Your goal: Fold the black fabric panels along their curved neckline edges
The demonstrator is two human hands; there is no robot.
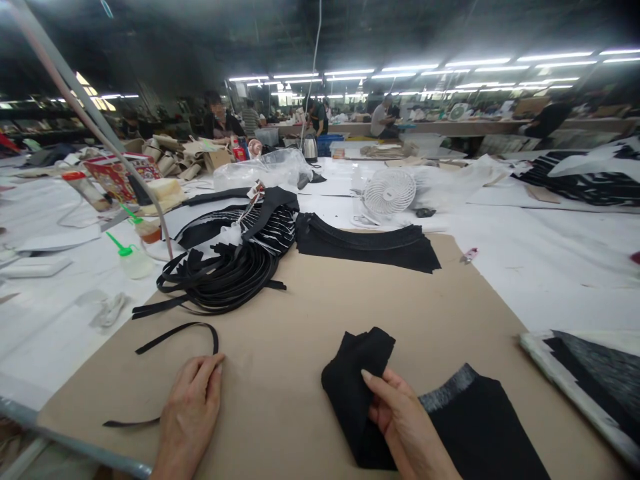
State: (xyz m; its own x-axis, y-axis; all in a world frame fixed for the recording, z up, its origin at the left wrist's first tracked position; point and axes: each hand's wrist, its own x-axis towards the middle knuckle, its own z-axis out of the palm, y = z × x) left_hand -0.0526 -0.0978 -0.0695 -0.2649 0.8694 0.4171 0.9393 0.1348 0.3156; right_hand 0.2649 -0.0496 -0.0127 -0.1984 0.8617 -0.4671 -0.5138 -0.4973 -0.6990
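Note:
My left hand (189, 413) lies flat on the brown cardboard sheet (280, 347), fingers together, pressing on a thin black strap (177, 331) that curves away from my fingertips. My right hand (400, 417) is closed on a folded black fabric piece (357, 380), thumb on top of it. Beside it to the right lies more black fabric with a grey edge (470, 420).
A heap of black straps (220, 277) and a stack of curved black fabric pieces (365, 243) sit further back. Glue bottles with green caps (131, 257), a small white fan (389, 192) and plastic bags stand behind. A fabric-covered board (590, 383) lies at right. People work far off.

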